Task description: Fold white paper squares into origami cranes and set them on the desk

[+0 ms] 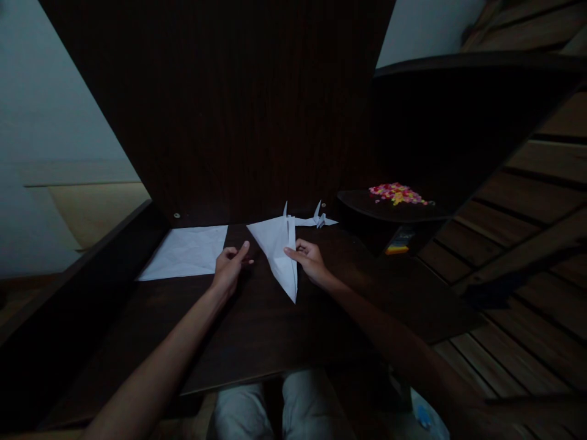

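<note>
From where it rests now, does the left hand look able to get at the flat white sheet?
Probably yes: the left hand lies beside the flat white sheet, with nothing lying between them.

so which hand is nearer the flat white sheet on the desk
Left. The left hand sits just off the flat white sheet's right edge, while the right hand is farther right, pinching the folded pointed paper.

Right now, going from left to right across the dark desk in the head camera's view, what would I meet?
Flat white sheet → left hand → folded white paper, pinched at its edge by the right hand → small paper crane at the back → heap of colourful bits on the side shelf.
</note>
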Demonstrator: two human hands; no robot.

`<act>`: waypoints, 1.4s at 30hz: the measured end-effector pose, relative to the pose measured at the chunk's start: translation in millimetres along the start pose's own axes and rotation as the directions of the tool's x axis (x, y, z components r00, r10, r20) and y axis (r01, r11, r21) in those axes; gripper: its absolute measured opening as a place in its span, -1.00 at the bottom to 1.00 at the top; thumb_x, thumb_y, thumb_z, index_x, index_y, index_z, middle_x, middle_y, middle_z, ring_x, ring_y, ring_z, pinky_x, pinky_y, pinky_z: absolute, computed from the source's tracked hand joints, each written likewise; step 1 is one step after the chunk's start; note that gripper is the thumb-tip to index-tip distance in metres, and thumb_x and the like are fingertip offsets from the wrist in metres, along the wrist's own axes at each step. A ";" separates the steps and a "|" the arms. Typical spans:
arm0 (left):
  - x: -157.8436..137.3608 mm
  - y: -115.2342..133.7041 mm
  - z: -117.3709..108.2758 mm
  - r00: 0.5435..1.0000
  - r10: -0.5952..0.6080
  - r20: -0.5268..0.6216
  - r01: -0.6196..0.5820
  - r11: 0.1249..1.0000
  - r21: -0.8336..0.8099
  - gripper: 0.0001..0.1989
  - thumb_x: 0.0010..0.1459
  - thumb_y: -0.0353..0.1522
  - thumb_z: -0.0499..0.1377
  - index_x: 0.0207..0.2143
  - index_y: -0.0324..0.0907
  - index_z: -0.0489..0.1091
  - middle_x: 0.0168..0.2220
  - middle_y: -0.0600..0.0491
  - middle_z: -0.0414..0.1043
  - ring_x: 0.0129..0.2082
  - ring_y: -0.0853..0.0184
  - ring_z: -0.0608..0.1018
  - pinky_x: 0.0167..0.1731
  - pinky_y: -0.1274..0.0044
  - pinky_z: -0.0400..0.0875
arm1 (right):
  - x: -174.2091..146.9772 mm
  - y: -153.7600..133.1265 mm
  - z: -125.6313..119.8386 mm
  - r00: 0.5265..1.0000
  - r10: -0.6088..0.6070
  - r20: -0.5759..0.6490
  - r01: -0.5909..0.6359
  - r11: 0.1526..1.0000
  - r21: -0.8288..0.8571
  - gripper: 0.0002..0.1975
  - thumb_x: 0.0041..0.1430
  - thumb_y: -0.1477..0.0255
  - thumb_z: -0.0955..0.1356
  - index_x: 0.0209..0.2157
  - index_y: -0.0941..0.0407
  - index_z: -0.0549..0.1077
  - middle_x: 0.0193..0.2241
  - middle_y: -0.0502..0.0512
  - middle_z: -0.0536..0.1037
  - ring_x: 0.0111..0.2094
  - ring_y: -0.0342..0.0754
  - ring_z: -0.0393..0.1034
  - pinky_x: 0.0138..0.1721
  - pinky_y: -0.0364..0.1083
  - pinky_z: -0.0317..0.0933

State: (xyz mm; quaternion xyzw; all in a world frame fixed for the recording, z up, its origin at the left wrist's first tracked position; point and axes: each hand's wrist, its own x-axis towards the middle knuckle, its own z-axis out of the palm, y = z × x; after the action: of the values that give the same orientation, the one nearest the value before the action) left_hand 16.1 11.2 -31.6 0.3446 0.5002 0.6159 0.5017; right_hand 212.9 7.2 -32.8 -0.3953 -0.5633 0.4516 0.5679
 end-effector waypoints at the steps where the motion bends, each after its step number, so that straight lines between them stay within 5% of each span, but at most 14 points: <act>1: -3.7 1.6 2.0 0.997 -0.022 0.068 0.020 1.000 0.024 -0.55 -0.15 -0.13 0.35 -0.54 -0.19 0.16 -0.50 0.16 0.23 -0.48 0.46 0.44 -0.41 0.53 0.50 | -0.7 0.1 0.6 1.000 -0.010 0.017 0.010 1.000 -0.023 -0.59 -0.20 0.15 0.47 -0.65 0.12 0.24 -0.65 -0.08 0.28 -0.58 -0.20 0.15 -0.55 -0.19 0.04; 6: -21.8 4.2 9.4 0.935 -0.068 0.348 0.064 0.998 0.024 -0.52 -0.09 -0.03 0.28 -0.26 -0.17 0.30 -0.17 -0.02 0.35 -0.21 0.26 0.49 -0.39 0.44 0.51 | -6.7 2.1 4.4 0.986 -0.040 0.162 0.053 0.996 -0.075 -0.60 -0.14 0.12 0.45 -0.62 0.12 0.29 -0.57 -0.02 0.34 -0.55 -0.16 0.22 -0.54 -0.17 0.11; 11: -31.0 1.3 11.1 0.863 -0.010 0.505 -0.016 0.999 0.048 -0.34 -0.16 -0.18 0.36 0.00 -0.06 0.20 -0.02 -0.07 0.34 -0.13 0.17 0.49 -0.32 0.41 0.48 | -8.6 1.6 5.6 0.948 -0.148 0.280 0.176 0.981 -0.077 -0.60 -0.08 0.12 0.43 -0.66 0.14 0.33 -0.49 0.03 0.36 -0.42 -0.12 0.27 -0.42 -0.15 0.15; 15: -32.5 1.1 12.5 0.879 0.006 0.477 -0.026 0.999 0.036 -0.30 -0.17 -0.32 0.37 0.04 -0.05 0.17 -0.06 -0.04 0.38 -0.14 0.18 0.49 -0.25 0.41 0.44 | -7.9 0.8 6.7 0.956 -0.121 0.267 0.143 0.988 -0.064 -0.59 -0.14 0.13 0.46 -0.69 0.15 0.33 -0.48 0.04 0.39 -0.43 -0.12 0.29 -0.46 -0.16 0.15; 21: -25.9 6.1 9.7 0.942 0.023 0.336 0.030 0.988 -0.152 -0.46 -0.19 -0.40 0.29 -0.07 -0.12 0.29 -0.17 0.05 0.43 -0.18 0.20 0.49 -0.22 0.44 0.39 | -6.5 2.3 4.8 0.998 0.005 0.060 -0.008 0.998 0.058 -0.75 -0.25 0.28 0.50 -0.55 0.14 0.48 -0.46 0.06 0.53 -0.41 -0.04 0.38 -0.35 -0.08 0.26; 27: -22.1 13.3 8.0 0.966 -0.034 0.257 0.105 0.957 -0.270 -0.57 -0.17 -0.43 0.25 -0.14 -0.19 0.36 -0.25 0.04 0.49 -0.28 0.24 0.53 -0.27 0.46 0.41 | -0.8 5.9 -0.8 0.992 0.074 -0.104 -0.056 0.984 0.169 -0.80 -0.30 0.39 0.49 -0.52 0.14 0.52 -0.44 0.03 0.58 -0.38 -0.02 0.42 -0.29 -0.06 0.29; 34: -16.9 26.3 3.7 0.950 -0.171 0.260 0.253 0.912 -0.324 -0.74 -0.09 -0.50 0.17 -0.26 -0.31 0.42 -0.38 -0.03 0.53 -0.34 0.18 0.57 -0.28 0.41 0.50 | 3.1 5.3 -4.0 0.962 0.273 0.006 -0.254 0.886 0.388 -0.77 -0.20 0.34 0.43 -0.43 0.14 0.48 -0.47 0.04 0.55 -0.45 -0.01 0.39 -0.52 -0.08 0.29; 38: -9.1 31.2 -5.8 0.905 -0.330 0.269 0.400 0.874 -0.274 -0.73 -0.06 -0.47 0.14 -0.24 -0.34 0.43 -0.41 -0.10 0.54 -0.38 0.11 0.59 -0.33 0.35 0.52 | 7.9 2.6 -13.8 0.944 0.331 -0.003 -0.279 0.803 0.526 -0.59 0.00 0.07 0.28 -0.38 0.14 0.47 -0.48 0.12 0.55 -0.39 0.07 0.43 -0.45 -0.02 0.31; 42: -5.1 36.3 -12.8 0.881 -0.405 0.244 0.454 0.868 -0.202 -0.70 -0.07 -0.42 0.18 -0.22 -0.34 0.44 -0.45 -0.10 0.54 -0.44 0.10 0.59 -0.41 0.36 0.53 | 12.5 -0.6 -23.1 0.924 0.381 0.036 -0.334 0.754 0.565 -0.53 0.00 0.01 0.23 -0.44 0.15 0.45 -0.49 0.17 0.55 -0.34 0.10 0.45 -0.34 0.01 0.32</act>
State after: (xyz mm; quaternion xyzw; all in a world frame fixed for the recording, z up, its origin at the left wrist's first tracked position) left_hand -4.3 2.9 0.4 0.2155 0.4304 0.5105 0.7125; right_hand 235.4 20.4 -29.9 -0.3290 -0.2959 0.6805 0.5841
